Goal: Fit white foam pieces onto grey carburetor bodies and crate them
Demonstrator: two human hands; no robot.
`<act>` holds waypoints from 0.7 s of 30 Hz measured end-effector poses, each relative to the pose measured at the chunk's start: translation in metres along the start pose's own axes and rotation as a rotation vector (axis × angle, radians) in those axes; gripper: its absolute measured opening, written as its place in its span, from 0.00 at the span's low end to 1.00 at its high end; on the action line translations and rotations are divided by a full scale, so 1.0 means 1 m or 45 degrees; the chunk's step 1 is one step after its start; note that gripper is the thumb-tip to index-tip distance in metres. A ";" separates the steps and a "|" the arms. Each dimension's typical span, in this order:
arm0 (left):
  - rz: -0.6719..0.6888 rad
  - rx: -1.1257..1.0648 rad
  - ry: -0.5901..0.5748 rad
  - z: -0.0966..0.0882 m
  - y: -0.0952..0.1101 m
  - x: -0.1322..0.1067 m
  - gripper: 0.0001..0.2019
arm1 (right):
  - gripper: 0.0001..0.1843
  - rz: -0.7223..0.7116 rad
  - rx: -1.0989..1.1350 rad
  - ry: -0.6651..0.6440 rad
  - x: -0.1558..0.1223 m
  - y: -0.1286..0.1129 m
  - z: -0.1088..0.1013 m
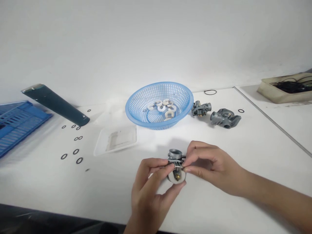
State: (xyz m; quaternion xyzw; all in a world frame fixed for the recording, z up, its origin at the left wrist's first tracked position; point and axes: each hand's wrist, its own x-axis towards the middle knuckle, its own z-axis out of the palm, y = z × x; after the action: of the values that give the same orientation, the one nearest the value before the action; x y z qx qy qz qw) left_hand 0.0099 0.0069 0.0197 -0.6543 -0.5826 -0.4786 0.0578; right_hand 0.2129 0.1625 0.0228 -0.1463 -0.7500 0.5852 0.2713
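Note:
Just above the table, my left hand [152, 191] grips a grey metal carburetor [175, 154], its round throat facing up and away. A white ring-shaped float [172, 179] lies on the near side of the carburetor, around a small brass jet [177, 177]. My left thumb is under the float, and the left fingertips press near its hinge. From the right side, my right hand [214, 162] pinches with thumb and index finger at the end of a thin metal pin [179, 167] across the hinge. The fingertips partly hide that pin end.
Behind my hands stands a blue basket [131, 117] with several white floats. Two more carburetors [225, 118] lie to its right. A white tray [99, 146], several black O-rings [76, 151], a dark green cylinder [58, 105] and a blue crate [21, 130] are at left. A bin [275, 94] holds black rings.

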 end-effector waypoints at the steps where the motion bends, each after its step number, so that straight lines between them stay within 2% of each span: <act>1: -0.007 0.000 -0.009 0.000 0.000 0.000 0.18 | 0.05 0.026 0.046 -0.039 0.001 0.001 -0.002; 3: -0.019 -0.001 -0.023 0.000 0.000 0.000 0.17 | 0.05 0.061 0.137 -0.082 0.002 0.003 -0.005; 7: -0.013 -0.017 -0.010 0.001 0.003 0.002 0.15 | 0.04 0.090 0.226 -0.068 0.004 0.004 -0.006; 13: -0.012 -0.034 0.024 0.002 0.004 0.003 0.14 | 0.07 0.056 -0.010 -0.058 0.002 0.002 -0.003; 21: -0.044 -0.010 -0.024 0.000 0.004 -0.001 0.17 | 0.06 -0.048 -0.366 -0.002 -0.001 -0.014 0.004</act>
State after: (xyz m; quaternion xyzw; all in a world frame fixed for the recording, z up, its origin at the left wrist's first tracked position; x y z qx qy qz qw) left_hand 0.0135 0.0049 0.0214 -0.6488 -0.5925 -0.4757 0.0414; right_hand 0.2130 0.1548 0.0350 -0.1692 -0.8289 0.4666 0.2580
